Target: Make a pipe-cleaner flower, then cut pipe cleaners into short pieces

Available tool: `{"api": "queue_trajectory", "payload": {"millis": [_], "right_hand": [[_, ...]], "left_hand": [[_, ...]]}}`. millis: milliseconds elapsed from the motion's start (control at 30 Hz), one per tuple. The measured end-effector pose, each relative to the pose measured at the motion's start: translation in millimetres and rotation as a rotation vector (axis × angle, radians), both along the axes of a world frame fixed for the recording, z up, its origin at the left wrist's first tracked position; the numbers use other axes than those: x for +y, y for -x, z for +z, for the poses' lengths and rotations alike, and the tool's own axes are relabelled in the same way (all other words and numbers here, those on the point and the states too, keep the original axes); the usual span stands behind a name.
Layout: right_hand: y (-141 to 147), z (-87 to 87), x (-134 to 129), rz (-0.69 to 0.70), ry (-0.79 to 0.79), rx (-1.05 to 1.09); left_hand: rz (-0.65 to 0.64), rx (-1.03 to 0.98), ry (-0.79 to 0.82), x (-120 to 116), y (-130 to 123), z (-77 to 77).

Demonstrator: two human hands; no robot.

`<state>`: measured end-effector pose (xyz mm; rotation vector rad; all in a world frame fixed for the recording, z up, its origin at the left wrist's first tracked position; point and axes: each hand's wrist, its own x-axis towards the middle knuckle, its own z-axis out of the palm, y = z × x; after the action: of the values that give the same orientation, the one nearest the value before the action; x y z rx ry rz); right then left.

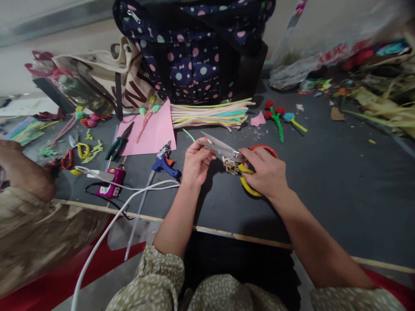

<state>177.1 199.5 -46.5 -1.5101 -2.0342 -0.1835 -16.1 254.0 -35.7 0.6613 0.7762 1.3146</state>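
Observation:
My right hand (266, 170) grips a pair of scissors (223, 149) by the red and yellow handles. The blades are spread and point left, towards my left hand (197, 162). Thumb and fingers of that hand are pinched together on a thin green pipe cleaner (188, 134), whose end pokes out at the upper left; the rest is hidden by the fingers and blades. Beneath the scissors lies a small heap of short beige cut pieces (230, 166). A blue hot glue gun (165, 163) rests just left of my left hand.
Behind lies a bundle of pipe cleaners (210, 114) beside a pink sheet (149, 138). Pliers (119, 142), other scissors (78, 149) and a purple power box (112, 182) are leftward, near a co-worker's arm (26, 170). Pipe-cleaner flowers (277, 119) lie right. A dotted bag (201, 52) stands behind.

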Motion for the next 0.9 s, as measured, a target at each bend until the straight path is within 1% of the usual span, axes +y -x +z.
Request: {"api": "queue_trajectory", "payload": {"millis": [100,267,500,633,767,900], "right_hand": [[-0.1,-0.1,-0.3,0.002,-0.006,0.001],[-0.2,-0.6,-0.6,-0.002,0.027,-0.002],[0.1,-0.5,-1.3,-0.001,0.012,0.001],[0.4,-0.4,-1.5,0.002,-0.022,-0.003],[1.3,1.3,-1.9,-0.007,-0.013,-0.027],[0.5,-0.5,-1.8,0.004,-0.038,-0.028]], "left_hand": [[0.006,0.005,-0.011,-0.4,-0.6,0.4],[0.009,0.02,-0.006,-0.9,-1.9,2.9],[0.009,0.032,-0.009,-1.5,-2.2,2.5],[0.005,0.011,-0.029,-1.6,-1.9,1.6],[0.012,0.015,-0.02,-1.3,-1.9,1.4],[0.002,0.005,-0.02,-1.2,-2.1,1.8]]}}
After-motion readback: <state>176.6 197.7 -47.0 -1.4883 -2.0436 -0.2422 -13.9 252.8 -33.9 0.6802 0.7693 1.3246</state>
